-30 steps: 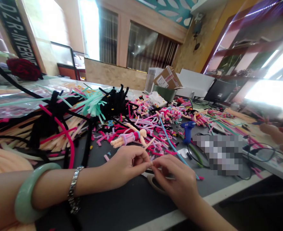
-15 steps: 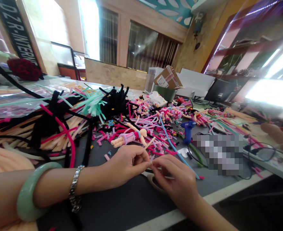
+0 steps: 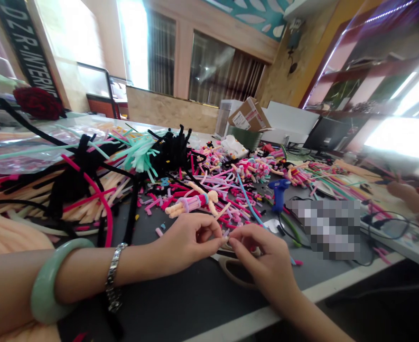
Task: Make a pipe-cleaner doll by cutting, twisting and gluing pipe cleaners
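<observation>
My left hand (image 3: 191, 240) is closed in a pinch, thumb against forefinger. Facing it, fingertips almost meeting, my right hand (image 3: 266, 256) pinches too. Between them shows a small pale piece (image 3: 225, 241), mostly covered by the fingers and too small to name. Under my right hand lies a pair of scissors with grey-beige handles (image 3: 236, 274), partly hidden. Just beyond my left hand rests a doll made of pipe cleaners (image 3: 191, 203), in pink and lilac with cream limbs. Pink and lilac pipe cleaner offcuts (image 3: 230, 216) are scattered around it.
A blue glue gun (image 3: 279, 192) stands right of the offcuts, beside a blurred-out patch. Bundles of black (image 3: 170, 149) and mint pipe cleaners (image 3: 140, 154) lie at the left. More dolls (image 3: 254, 168) are heaped farther back. A power strip (image 3: 397, 244) and another person's hand (image 3: 403, 194) are at the right.
My right hand has drawn slightly away from the left, widening the gap between the fingertips. More of the scissors' handle shows. My left hand stays nearly in place.
</observation>
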A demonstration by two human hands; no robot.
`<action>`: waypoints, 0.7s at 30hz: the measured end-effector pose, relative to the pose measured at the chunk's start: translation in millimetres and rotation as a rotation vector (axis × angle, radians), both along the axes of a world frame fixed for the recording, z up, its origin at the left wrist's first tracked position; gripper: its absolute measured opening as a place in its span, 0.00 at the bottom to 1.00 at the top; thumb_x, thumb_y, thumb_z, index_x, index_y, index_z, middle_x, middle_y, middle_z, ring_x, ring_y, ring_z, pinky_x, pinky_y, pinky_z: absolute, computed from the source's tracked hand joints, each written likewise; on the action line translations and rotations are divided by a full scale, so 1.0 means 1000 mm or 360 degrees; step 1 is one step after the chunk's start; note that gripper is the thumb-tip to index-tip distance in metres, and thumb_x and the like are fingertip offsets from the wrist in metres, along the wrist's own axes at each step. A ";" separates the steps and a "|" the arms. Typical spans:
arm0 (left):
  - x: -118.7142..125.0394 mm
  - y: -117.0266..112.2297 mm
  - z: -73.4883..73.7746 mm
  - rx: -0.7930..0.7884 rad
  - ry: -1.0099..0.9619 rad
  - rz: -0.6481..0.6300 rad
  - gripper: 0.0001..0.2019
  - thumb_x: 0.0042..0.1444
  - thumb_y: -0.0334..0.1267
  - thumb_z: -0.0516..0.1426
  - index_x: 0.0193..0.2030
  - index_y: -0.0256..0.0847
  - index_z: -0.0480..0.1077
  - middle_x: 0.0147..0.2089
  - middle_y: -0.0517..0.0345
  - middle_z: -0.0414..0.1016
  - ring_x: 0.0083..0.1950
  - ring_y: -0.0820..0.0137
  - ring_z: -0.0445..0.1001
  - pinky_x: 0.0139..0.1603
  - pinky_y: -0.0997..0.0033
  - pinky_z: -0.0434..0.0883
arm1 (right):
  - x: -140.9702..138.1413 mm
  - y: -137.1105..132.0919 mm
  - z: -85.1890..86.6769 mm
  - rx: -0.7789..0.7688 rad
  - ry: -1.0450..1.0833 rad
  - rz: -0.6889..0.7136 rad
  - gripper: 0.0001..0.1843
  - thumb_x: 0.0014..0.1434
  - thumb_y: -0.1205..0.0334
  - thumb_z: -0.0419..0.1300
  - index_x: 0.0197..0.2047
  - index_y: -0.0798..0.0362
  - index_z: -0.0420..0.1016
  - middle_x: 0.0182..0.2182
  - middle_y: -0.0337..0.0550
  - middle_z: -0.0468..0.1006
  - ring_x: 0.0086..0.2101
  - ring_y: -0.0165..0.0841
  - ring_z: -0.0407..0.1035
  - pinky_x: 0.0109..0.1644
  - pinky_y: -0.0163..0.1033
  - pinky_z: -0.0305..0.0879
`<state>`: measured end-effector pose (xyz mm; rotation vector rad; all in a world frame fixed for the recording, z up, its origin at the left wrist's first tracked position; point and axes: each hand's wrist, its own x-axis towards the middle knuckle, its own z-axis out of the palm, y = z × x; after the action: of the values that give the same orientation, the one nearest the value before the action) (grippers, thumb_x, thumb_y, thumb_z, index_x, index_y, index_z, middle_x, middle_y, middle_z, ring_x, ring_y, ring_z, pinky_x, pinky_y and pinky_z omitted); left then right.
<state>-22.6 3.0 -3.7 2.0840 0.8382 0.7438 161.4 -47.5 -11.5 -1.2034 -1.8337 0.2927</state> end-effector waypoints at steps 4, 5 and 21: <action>0.000 0.001 -0.002 -0.0014 0.0004 -0.0007 0.11 0.54 0.42 0.57 0.29 0.35 0.69 0.20 0.69 0.53 0.21 0.80 0.52 0.21 0.79 0.51 | 0.001 0.001 0.000 -0.0032 0.0048 0.0051 0.03 0.55 0.67 0.59 0.32 0.52 0.75 0.23 0.35 0.72 0.22 0.26 0.63 0.26 0.32 0.59; 0.000 0.001 -0.002 -0.0021 0.0009 -0.0009 0.10 0.54 0.41 0.57 0.29 0.35 0.68 0.20 0.69 0.53 0.21 0.80 0.52 0.21 0.79 0.51 | 0.001 0.001 -0.001 -0.0025 0.0050 0.0071 0.03 0.55 0.67 0.59 0.32 0.53 0.75 0.23 0.36 0.73 0.22 0.26 0.63 0.26 0.32 0.59; 0.000 -0.001 0.001 -0.0140 -0.0052 -0.0018 0.10 0.57 0.40 0.55 0.31 0.35 0.69 0.22 0.66 0.58 0.24 0.78 0.55 0.23 0.78 0.53 | 0.000 0.002 -0.003 -0.0099 -0.0062 0.0081 0.05 0.55 0.68 0.57 0.28 0.53 0.70 0.22 0.34 0.69 0.22 0.26 0.61 0.26 0.31 0.56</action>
<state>-22.4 1.8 -2.6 1.9921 0.8255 0.7205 161.5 -45.5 -14.4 -1.2138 -1.9034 0.3595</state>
